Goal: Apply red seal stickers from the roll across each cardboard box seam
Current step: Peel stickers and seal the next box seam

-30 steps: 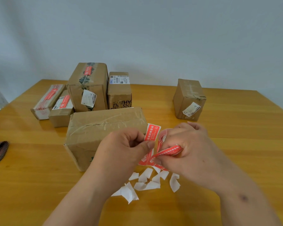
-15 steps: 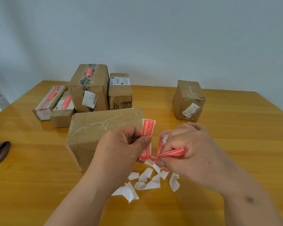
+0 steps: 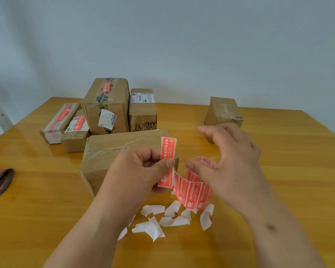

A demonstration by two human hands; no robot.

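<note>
Here, left hand (image 3: 141,171) fingers pinching red sticker (image 3: 167,151), right hand (image 3: 228,159) fingers spread above roll (image 3: 195,188).

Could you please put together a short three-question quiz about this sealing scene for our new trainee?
1. True or false: the left hand pinches a single red sticker.
2. Which box lies right behind that sticker? A) the large box B) the lone box far right C) the tall box
3. Fill in: the white scraps on the table lie in front of the sticker ____.

Key: 1 true; 2 A; 3 roll. The right hand is open beside the roll.
</note>
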